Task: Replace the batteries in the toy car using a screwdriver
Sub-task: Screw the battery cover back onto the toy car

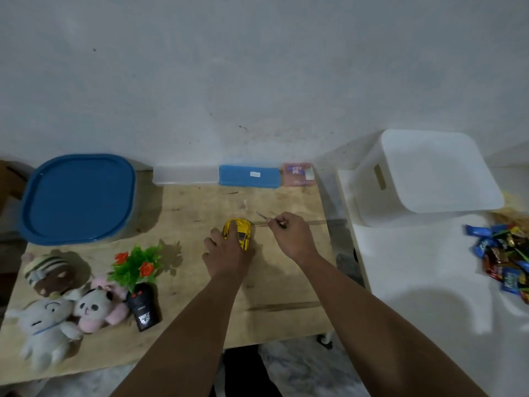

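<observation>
A small yellow toy car (pixel 243 233) sits upright on the wooden table (pixel 200 282), near its middle. My left hand (pixel 224 255) lies over the car's left side with its fingers spread across the roof and hood. Just right of the car, my right hand (pixel 292 236) pinches a thin metal screwdriver (pixel 264 217). The shaft points up and to the left, its tip above the table and apart from the car. A black remote control (pixel 143 309) stands at the front left beside the plush toys. No batteries are visible.
A blue-lidded tub (pixel 77 199) fills the back left corner. Flat boxes, clear (pixel 184 175), blue (pixel 249 176) and pink (pixel 299 174), line the wall. Plush toys (pixel 57 305) and a fake plant (pixel 137 263) crowd the front left. A white bin (pixel 423 173) and snack packets (pixel 503 256) sit on the white surface at right.
</observation>
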`<state>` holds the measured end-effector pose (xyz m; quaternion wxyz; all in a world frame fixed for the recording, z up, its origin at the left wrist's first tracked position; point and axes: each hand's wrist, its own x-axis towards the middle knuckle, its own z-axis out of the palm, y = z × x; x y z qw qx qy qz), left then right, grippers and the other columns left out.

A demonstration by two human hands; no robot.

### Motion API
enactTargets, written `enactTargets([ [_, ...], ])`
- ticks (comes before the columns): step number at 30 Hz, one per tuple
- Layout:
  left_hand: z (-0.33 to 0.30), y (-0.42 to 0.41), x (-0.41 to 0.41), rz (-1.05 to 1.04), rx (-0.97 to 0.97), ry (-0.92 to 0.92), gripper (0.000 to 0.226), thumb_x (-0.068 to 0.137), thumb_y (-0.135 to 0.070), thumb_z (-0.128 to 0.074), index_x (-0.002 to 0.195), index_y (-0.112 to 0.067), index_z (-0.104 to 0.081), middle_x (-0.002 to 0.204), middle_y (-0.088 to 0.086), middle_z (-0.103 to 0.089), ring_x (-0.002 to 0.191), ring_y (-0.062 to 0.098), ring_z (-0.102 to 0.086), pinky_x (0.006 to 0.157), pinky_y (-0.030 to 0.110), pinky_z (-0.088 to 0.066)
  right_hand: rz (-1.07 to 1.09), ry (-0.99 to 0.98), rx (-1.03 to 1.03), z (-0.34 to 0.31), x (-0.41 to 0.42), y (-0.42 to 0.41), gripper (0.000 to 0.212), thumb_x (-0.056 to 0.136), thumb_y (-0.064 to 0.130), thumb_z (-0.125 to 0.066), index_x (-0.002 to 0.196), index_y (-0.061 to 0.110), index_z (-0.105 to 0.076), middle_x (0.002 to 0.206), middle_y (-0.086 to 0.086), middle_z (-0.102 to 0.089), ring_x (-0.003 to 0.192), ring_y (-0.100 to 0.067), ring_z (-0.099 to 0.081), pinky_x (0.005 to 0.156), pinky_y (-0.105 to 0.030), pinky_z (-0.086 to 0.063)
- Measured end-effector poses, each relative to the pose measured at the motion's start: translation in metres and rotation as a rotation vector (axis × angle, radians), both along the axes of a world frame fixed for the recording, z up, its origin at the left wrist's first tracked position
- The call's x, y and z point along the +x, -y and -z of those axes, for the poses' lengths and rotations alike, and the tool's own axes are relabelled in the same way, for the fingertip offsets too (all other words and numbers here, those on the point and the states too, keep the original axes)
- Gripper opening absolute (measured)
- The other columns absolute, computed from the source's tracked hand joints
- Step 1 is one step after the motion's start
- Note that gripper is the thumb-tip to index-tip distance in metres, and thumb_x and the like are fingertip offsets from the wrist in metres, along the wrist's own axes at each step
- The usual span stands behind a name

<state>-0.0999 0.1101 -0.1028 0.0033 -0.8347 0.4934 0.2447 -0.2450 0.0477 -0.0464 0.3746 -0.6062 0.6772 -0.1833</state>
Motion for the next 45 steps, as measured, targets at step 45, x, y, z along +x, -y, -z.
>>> enactTargets([
  [45, 0.050, 0.108, 0.191, -0.574, -0.708, -0.451, 0.047, 0.095, -0.024, -0.071, 0.140, -0.017, -0.059, 0.124, 0.002, -0.071, 0.113, 0.020, -0.067, 0.089, 0.025, -0.043, -0.999, -0.565, -0.524, 0.078, 0.227, 0.152, 0.051, 0.081, 0.035, -0.071, 0.121, 0.012, -0.050, 0.106, -0.008, -0.056, 0.072, -0.031, -0.060, 0.061, -0.041, -0.054],
])
